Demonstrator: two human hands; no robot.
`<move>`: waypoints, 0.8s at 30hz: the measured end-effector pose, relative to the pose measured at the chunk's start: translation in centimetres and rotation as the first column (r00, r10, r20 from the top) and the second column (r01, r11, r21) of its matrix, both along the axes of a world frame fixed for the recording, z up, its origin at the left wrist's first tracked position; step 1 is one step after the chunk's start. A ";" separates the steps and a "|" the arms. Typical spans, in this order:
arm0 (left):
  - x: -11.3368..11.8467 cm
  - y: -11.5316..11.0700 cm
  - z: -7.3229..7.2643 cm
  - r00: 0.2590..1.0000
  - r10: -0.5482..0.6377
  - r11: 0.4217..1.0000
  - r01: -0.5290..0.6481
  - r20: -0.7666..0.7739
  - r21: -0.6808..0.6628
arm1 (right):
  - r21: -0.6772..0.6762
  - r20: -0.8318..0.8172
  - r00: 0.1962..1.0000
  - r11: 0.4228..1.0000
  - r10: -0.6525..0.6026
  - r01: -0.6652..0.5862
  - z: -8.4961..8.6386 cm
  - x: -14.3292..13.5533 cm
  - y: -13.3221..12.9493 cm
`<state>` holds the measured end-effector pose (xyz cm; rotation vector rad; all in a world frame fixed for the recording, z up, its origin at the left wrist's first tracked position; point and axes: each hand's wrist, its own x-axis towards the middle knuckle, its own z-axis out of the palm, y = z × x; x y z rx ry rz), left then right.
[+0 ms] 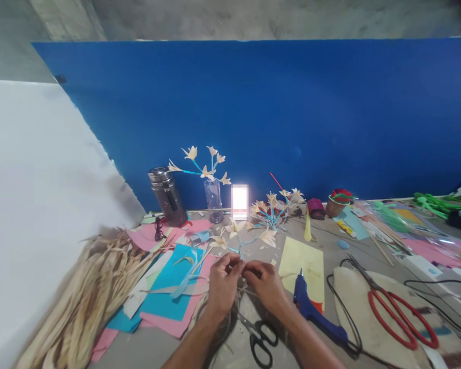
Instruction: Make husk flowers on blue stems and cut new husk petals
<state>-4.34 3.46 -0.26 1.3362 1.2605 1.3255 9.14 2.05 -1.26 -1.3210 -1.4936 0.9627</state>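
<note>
Left hand [225,282] pinches the flower sprig [236,227] from below.

Wide blue panel [253,113] upright behind tabletop [136,351]; top edge nearly level, left edge slanting, small dark patch [60,79] near upper left corner. Above it, mottled grey wall [272,20], concrete-looking, with paler band [67,19] toward left. White wall-like surface [30,179] at left, shadowed low down. Tabletop grey-brown. Faint sheen on blue; upper right corner dark.
</note>
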 end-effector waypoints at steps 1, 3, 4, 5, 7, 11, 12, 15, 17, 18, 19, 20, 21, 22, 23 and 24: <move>-0.1 0.1 -0.1 1.000 0.000 1.000 0.000 -0.006 0.000 | -0.005 0.008 1.000 1.000 -0.026 0.026 -0.1 0.1 0.0; -0.3 0.3 -0.1 0.999 0.001 1.000 -0.001 -0.040 -0.003 | -0.024 0.045 0.995 0.995 -0.092 0.093 -0.3 0.2 0.1; -0.4 0.4 -0.1 0.998 0.004 1.000 -0.004 -0.062 -0.005 | -0.030 0.071 0.991 0.993 -0.111 0.114 -0.3 0.2 0.1; -0.5 0.5 -0.1 0.996 0.007 1.000 -0.008 -0.084 -0.009 | -0.032 0.093 0.989 0.992 -0.115 0.119 -0.3 0.2 0.1; -0.5 0.7 -0.1 0.993 0.001 1.000 -0.004 -0.121 -0.026 | -0.029 0.109 0.990 0.995 -0.090 0.094 -0.4 0.2 0.2; -0.9 0.8 0.3 0.989 -0.044 0.993 0.028 -0.139 -0.115 | -0.038 0.072 0.994 0.996 -0.083 0.086 -0.6 0.0 0.3; -1.1 0.8 0.7 0.984 -0.063 0.991 0.042 -0.165 -0.129 | -0.046 0.065 0.992 0.993 -0.105 0.109 -0.6 0.1 0.4; -2.7 0.5 2.7 0.925 -0.100 0.992 0.067 -0.367 -0.103 | -0.082 0.038 0.984 0.980 -0.177 0.180 -0.4 0.5 0.8; -4.3 -0.1 4.3 0.871 -0.107 0.994 0.077 -0.480 -0.081 | -0.095 0.011 0.981 0.976 -0.194 0.194 -0.3 0.9 1.1; -5.1 -0.5 5.0 0.867 -0.102 0.994 0.073 -0.488 -0.077 | -0.096 -0.005 0.980 0.976 -0.197 0.196 -0.3 1.0 1.2; -5.9 -0.8 5.4 0.869 -0.078 0.997 0.057 -0.488 -0.058 | -0.097 -0.023 0.980 0.976 -0.200 0.197 -0.3 1.0 1.3; -6.7 -1.1 5.7 0.867 -0.032 0.999 0.025 -0.496 -0.020 | -0.101 -0.042 0.978 0.975 -0.202 0.197 -0.4 1.0 1.4; -7.3 -1.3 5.7 0.853 0.003 1.000 0.012 -0.522 0.026 | -0.110 -0.065 0.977 0.974 -0.204 0.196 -0.6 0.9 1.4; -7.7 -1.4 5.5 0.828 0.024 0.998 0.017 -0.560 0.068 | -0.122 -0.087 0.976 0.974 -0.202 0.190 -0.7 0.8 1.5; -8.0 -1.4 5.2 0.795 0.036 0.995 0.028 -0.606 0.096 | -0.136 -0.108 0.974 0.973 -0.200 0.185 -0.8 0.7 1.5; -8.0 -1.3 4.9 0.754 0.042 0.992 0.047 -0.655 0.118 | -0.149 -0.123 0.972 0.972 -0.202 0.183 -0.9 0.7 1.5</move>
